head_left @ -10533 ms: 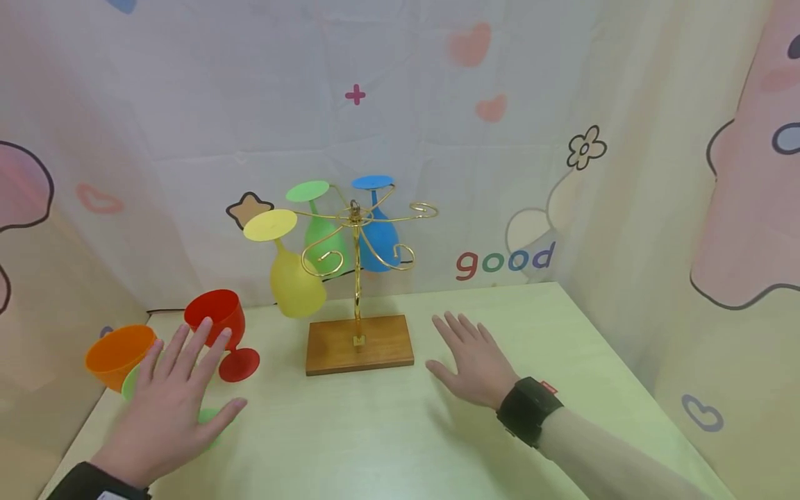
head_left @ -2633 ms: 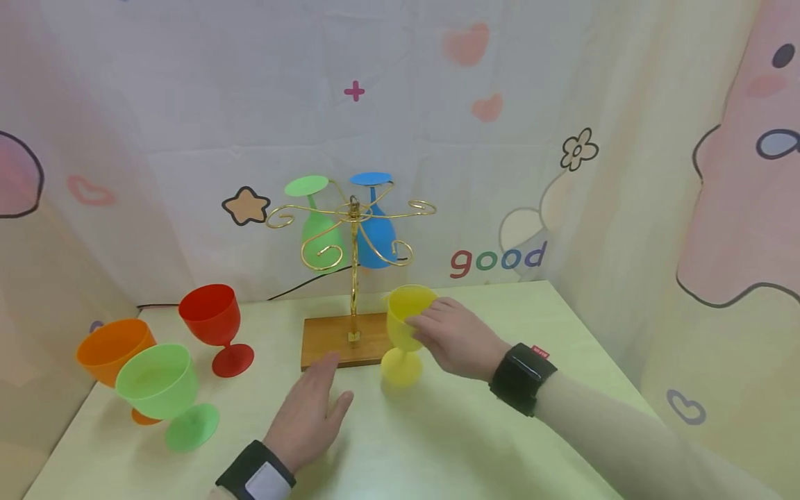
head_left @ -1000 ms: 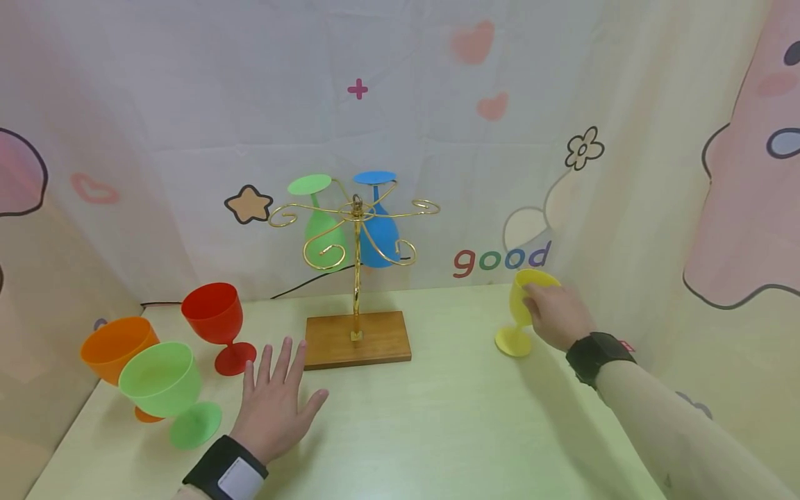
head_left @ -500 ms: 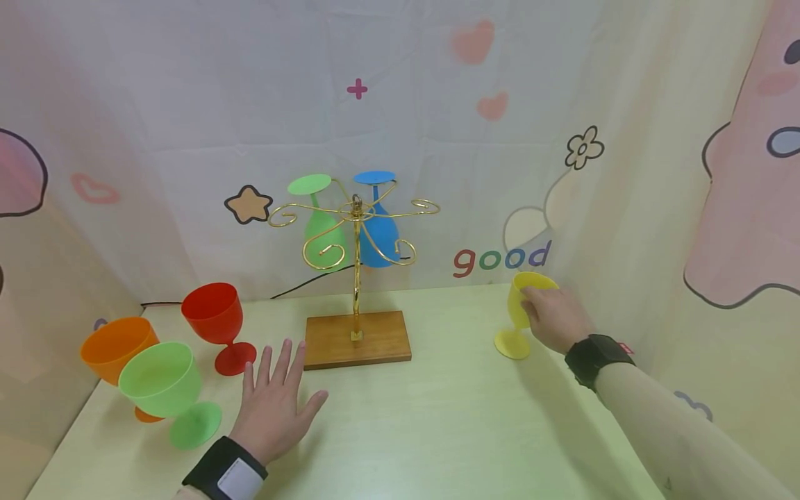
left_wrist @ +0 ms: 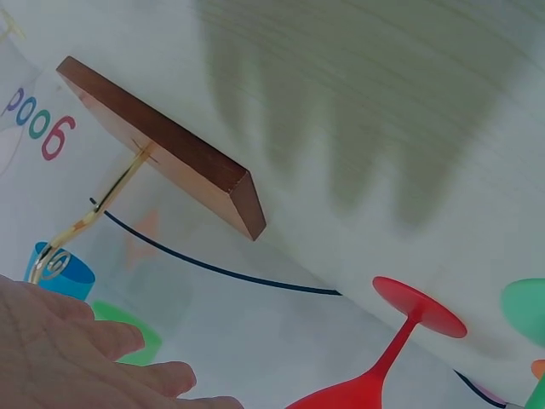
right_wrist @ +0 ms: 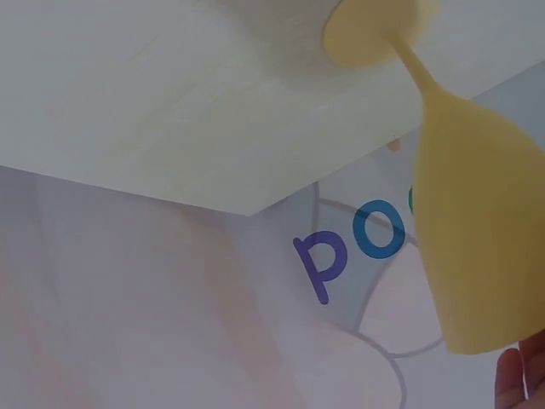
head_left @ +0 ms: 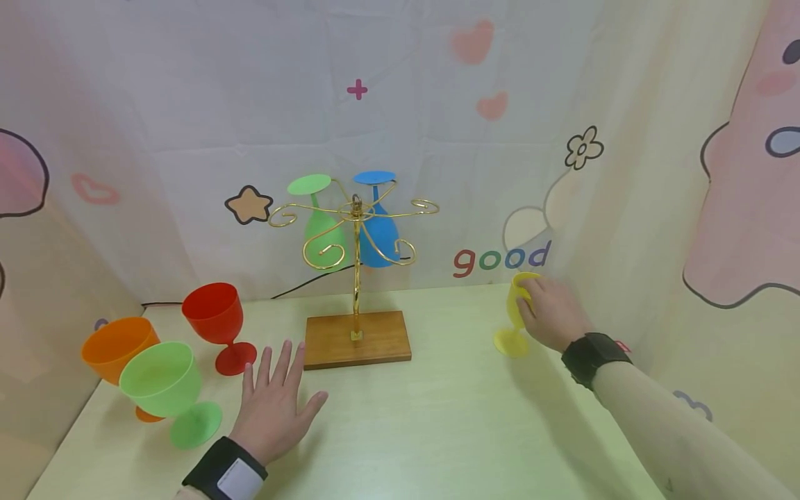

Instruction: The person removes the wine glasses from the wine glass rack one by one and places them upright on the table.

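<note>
At the right of the table, in the head view, my right hand holds a yellow plastic goblet by its bowl, fingers at the rim. The goblet is upright; its round foot is low by the tabletop in the right wrist view. My left hand hovers flat over the table with fingers spread, holding nothing. Just left of it are a red goblet, a light green goblet and an orange goblet, all upright.
A gold wire goblet rack on a wooden base stands mid-table. From its curled arms a green goblet and a blue goblet hang upside down. Printed curtains enclose the table's back and sides.
The yellow goblet, hanging on the rack's left arm at first, was taken off, turned upright and carried to the right. Over the last second both hands have barely moved.
</note>
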`<state>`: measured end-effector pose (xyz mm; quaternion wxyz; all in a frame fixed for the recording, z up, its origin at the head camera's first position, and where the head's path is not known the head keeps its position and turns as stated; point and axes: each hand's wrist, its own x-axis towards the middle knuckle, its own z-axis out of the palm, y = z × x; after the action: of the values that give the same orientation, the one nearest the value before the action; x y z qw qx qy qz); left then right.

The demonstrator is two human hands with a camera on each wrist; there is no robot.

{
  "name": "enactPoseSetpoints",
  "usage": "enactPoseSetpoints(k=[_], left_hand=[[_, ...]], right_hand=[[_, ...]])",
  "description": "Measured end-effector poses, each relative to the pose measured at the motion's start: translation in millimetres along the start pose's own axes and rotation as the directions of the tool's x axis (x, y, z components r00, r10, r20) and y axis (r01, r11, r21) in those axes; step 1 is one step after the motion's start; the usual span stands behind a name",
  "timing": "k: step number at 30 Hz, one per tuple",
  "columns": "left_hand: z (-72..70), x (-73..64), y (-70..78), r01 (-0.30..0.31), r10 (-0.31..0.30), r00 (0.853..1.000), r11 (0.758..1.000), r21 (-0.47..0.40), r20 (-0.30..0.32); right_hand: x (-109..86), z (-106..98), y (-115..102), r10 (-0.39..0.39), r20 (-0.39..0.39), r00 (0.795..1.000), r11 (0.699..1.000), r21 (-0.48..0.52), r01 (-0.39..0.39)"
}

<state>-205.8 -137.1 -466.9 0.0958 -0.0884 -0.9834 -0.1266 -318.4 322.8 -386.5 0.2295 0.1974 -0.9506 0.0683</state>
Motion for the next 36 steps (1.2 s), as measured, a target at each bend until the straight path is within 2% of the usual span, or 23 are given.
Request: enactPoseSetpoints(k=[5, 8, 11, 14, 17, 19, 24, 28, 30, 32, 36], left_hand=[[-5.1, 0.9, -0.6, -0.008, 0.008, 1.0, 1.0, -0.006, -0.007], [-13.3, 3.7, 0.9, -0.015, 0.015, 1.0, 1.0, -0.015, -0.026], [-27.0, 9.0, 4.5, -0.037, 0.035, 0.997, 0.999, -0.025, -0.074], [-44.9, 16.8, 9.7, -0.069, 0.064, 0.987, 0.997, -0.031, -0.146], [-65.9, 25.8, 16.9, -0.11, 0.1, 0.97, 0.993, -0.034, -0.223], [-80.2, 32.7, 23.4, -0.141, 0.128, 0.951, 0.99, -0.028, -0.281], [-111.6, 50.6, 43.6, -0.225, 0.217, 0.886, 0.974, 0.029, -0.41], [-126.3, 64.9, 60.0, -0.291, 0.305, 0.842, 0.951, 0.102, -0.445], [-130.4, 70.8, 66.1, -0.309, 0.337, 0.831, 0.941, 0.135, -0.442], [-132.9, 75.6, 70.5, -0.318, 0.358, 0.827, 0.934, 0.164, -0.433], [-135.2, 81.0, 73.9, -0.329, 0.38, 0.836, 0.924, 0.194, -0.396]], right_hand=[[7.6, -4.9, -17.0, -0.011, -0.037, 0.999, 1.0, 0.018, 0.012], [12.8, -5.8, -28.2, -0.058, -0.061, 0.996, 0.997, 0.048, 0.06], [17.9, -6.7, -38.5, -0.119, -0.093, 0.989, 0.989, 0.073, 0.126], [22.1, -8.0, -48.6, -0.157, -0.099, 0.983, 0.983, 0.079, 0.165], [25.3, -9.8, -59.0, -0.165, -0.065, 0.984, 0.981, 0.088, 0.171], [27.2, -11.1, -65.6, -0.165, -0.037, 0.986, 0.981, 0.101, 0.168], [32.8, -12.7, -79.5, -0.172, 0.005, 0.985, 0.978, 0.122, 0.17], [36.2, -12.2, -84.9, -0.182, 0.019, 0.983, 0.977, 0.121, 0.178], [37.3, -11.1, -86.3, -0.183, 0.026, 0.983, 0.977, 0.116, 0.179], [37.9, -10.0, -87.4, -0.185, 0.032, 0.982, 0.977, 0.117, 0.18], [38.6, -8.3, -87.7, -0.186, 0.043, 0.982, 0.976, 0.122, 0.18]])
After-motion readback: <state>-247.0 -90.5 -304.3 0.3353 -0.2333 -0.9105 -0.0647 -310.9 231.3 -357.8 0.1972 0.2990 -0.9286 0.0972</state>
